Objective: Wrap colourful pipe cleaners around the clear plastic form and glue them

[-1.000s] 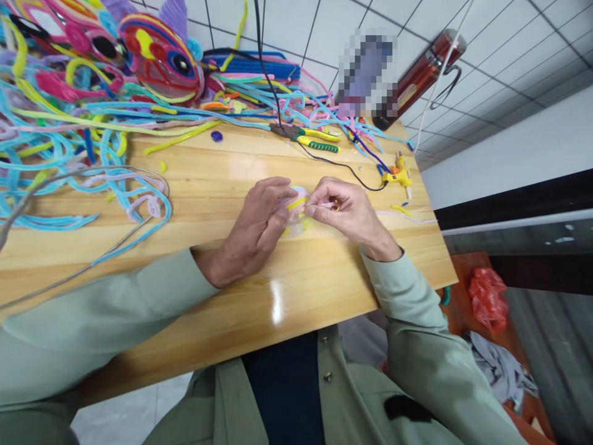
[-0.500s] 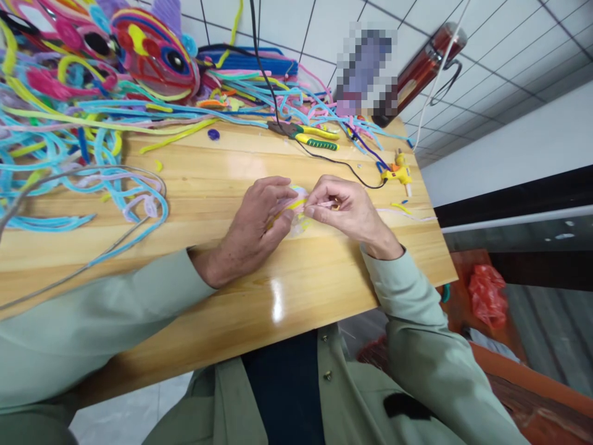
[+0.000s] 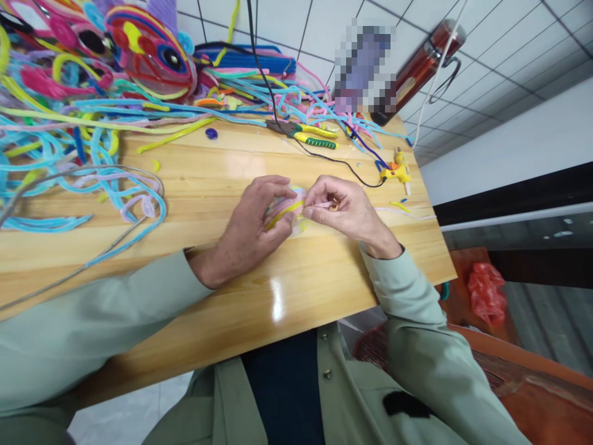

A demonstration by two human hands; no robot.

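Observation:
My left hand (image 3: 250, 225) is curled around a small see-through craft piece (image 3: 280, 212) striped with pink and yellow pipe cleaner, steadying it over the wooden table. Its fingers hide part of that piece. At the piece's right edge, my right hand (image 3: 347, 209) pinches a pale pink pipe cleaner (image 3: 325, 204) between thumb and forefinger. A thin pink length shows again on the table beyond the right hand; whether it is the same strand I cannot tell.
Pliers (image 3: 306, 135) with yellow-green handles lie behind my hands. A yellow glue gun (image 3: 396, 172) with a black cord rests at right. Tangled pipe cleaners (image 3: 92, 148) cover the left, below a colourful fish-like craft (image 3: 151, 52). A red flask (image 3: 419, 71) stands at the back.
My left fingers have opened slightly, so more of the yellow stripe shows. The right hand keeps its pinch in nearly the same place. The view has shifted a little.

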